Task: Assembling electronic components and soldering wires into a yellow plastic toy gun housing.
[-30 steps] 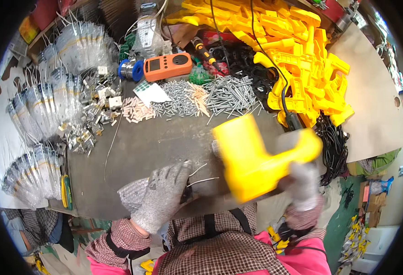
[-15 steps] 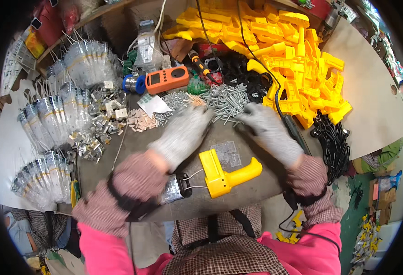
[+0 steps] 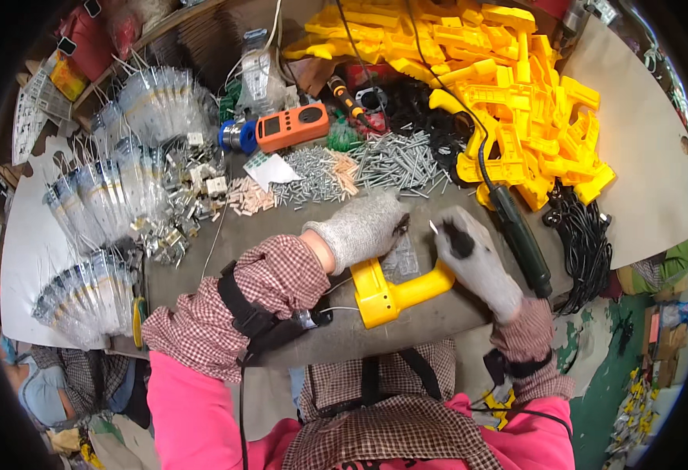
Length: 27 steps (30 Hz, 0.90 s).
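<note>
Both of my hands wear grey gloves with dark stains at the fingers. My right hand [image 3: 475, 254] is closed, above the handle end of a yellow plastic housing [image 3: 383, 301]. A small silvery tip, apparently a screw [image 3: 433, 227], sticks out of its fingers. My left hand [image 3: 363, 229] is just beyond the housing's head, fingers curled inward; what they pinch, if anything, is hidden. The housing lies on the workbench with thin white wires running from its left side under my left arm. Beside it lies a clear plastic part [image 3: 401, 258], partly covered by my left hand.
Behind my hands lie piles of screws [image 3: 406, 160] and copper-coloured pins [image 3: 251, 196]. An orange meter [image 3: 293, 127], a solder spool [image 3: 238, 136] and a screwdriver [image 3: 348, 98] sit farther back. Yellow housings [image 3: 508, 117] heap at right, near a dark-handled tool [image 3: 520, 239]; bagged parts [image 3: 97, 192] stand left.
Both hands have drawn back from the screw pile toward the yellow housing. The right hand now shows a small silvery tip between its fingers. The view has shifted slightly.
</note>
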### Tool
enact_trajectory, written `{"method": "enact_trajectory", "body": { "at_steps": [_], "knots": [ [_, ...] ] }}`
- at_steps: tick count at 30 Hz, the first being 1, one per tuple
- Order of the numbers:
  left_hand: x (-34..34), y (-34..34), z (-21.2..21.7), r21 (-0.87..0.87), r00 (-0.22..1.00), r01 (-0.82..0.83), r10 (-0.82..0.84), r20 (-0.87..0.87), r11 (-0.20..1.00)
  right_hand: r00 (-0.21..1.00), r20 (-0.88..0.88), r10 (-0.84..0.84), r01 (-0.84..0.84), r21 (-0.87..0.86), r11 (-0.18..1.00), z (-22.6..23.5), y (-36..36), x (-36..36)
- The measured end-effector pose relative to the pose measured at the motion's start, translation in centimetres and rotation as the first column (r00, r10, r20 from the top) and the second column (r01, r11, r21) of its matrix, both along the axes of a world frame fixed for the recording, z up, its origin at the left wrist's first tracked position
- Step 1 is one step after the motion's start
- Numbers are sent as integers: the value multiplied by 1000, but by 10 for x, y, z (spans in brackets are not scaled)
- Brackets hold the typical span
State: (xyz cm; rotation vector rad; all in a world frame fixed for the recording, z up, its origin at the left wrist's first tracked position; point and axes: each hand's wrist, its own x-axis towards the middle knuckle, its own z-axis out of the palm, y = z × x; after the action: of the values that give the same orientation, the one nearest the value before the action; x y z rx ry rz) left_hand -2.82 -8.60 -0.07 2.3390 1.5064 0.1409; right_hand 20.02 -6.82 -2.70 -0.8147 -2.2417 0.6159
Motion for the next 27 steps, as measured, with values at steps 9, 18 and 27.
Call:
{"method": "enact_trajectory", "body": {
  "at_steps": [9, 18, 27],
  "knots": [
    [27, -38, -12, -205, 912, -91, 164, 376, 975, 876, 277, 395, -422, 46, 905, -19, -42, 16],
    [34, -42, -13, -111, 974, 65, -38, 225, 992, 826, 232, 514, -531, 12, 847, -12, -39, 22],
    [26, -28, -15, -311, 975, 49, 22, 220, 949, 862, 230, 452, -474, 46, 879, -14, -40, 19]
  ]
}}
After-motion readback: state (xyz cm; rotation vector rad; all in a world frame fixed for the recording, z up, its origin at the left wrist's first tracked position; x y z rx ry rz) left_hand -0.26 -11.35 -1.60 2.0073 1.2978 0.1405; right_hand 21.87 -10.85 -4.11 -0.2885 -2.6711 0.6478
